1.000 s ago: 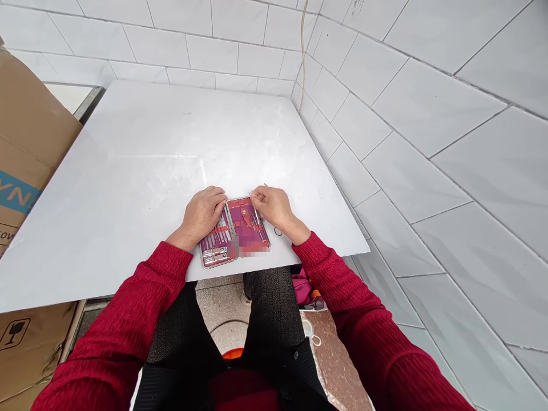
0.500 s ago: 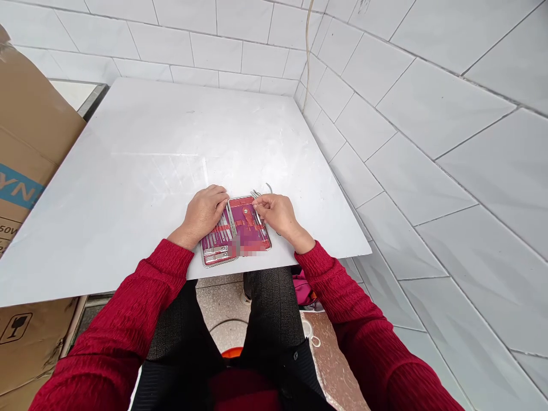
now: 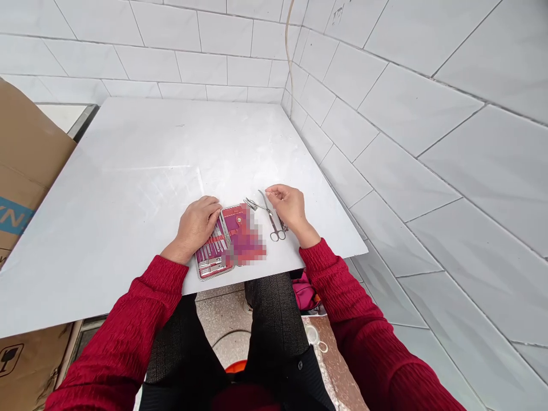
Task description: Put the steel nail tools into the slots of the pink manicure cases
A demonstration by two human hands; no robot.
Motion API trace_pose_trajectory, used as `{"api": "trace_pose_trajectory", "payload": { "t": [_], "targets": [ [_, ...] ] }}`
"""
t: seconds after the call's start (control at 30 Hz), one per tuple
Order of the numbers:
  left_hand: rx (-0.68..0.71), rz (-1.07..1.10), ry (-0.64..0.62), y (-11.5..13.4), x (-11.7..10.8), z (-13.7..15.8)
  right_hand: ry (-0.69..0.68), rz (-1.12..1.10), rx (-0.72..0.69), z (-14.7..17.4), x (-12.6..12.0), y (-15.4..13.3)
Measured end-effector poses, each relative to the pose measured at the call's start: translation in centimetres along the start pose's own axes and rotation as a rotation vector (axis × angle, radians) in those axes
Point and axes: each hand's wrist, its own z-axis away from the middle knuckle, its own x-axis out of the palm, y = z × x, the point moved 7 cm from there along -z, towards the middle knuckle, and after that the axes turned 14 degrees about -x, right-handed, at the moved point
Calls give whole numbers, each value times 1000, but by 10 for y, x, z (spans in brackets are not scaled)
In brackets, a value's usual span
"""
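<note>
An open manicure set case (image 3: 226, 212) lies near the table's front edge, red and purple inside, its right half partly blurred out. Slim metal tools (image 3: 214, 246) fill its left half, with nail clippers (image 3: 209, 266) at the bottom. My left hand (image 3: 199, 221) grips the upper part of that left half, fingers curled over it. To the right of the case my right hand (image 3: 289, 206) is pinched closed above the table; whatever is between its fingertips is too small to make out. Small scissors (image 3: 274, 225) and metal nippers (image 3: 252, 204) lie beside it, partly overlapping.
The white tabletop (image 3: 145, 137) meets tiled walls (image 3: 342, 114) at the back and right. A cardboard box (image 3: 25, 154) stands at the left. Below the table are a pink item (image 3: 305, 294) and a brown patterned surface (image 3: 338, 359) by my right leg.
My right hand has moved off the right half of the case, rightward to beside the loose tools, uncovering the scissors. My left hand stays on the case. The camera view has shifted.
</note>
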Motion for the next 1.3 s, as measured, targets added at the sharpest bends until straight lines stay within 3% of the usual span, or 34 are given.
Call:
{"api": "trace_pose_trajectory", "payload": {
  "t": [0.2,0.67,0.87,1.03,1.2,1.3],
  "targets": [
    [2,12,-10,1,-1,-1,-73,158,54,-3,0,22],
    [-3,16,-6,0,-1,-1,-149,235,51,1,9,18],
    [3,9,-6,0,0,-1,-233,427,109,-10,15,14],
    [-4,17,-9,0,0,0,-287,564,55,-16,22,7],
    [3,15,-11,0,1,0,-264,559,46,-14,20,4],
    [1,0,-3,0,1,1,-212,440,38,-17,17,0]
  ]
}}
